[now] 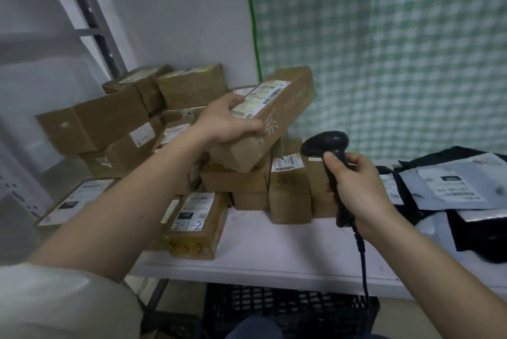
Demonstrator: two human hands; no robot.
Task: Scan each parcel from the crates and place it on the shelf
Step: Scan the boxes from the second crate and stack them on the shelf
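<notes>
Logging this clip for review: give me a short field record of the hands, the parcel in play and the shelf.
left hand: left hand grips a long brown cardboard parcel, tilted above the stack
right hand: right hand holds a black corded handheld scanner
parcel label: white shipping label faces up
shelf: white shelf board carries stacked brown cardboard boxes and grey and black mailer bags
below shelf: black plastic crate

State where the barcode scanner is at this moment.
In the head view the barcode scanner is right of centre, gripped upright by the right hand, beside the stacked cardboard parcels on the white shelf.
</notes>
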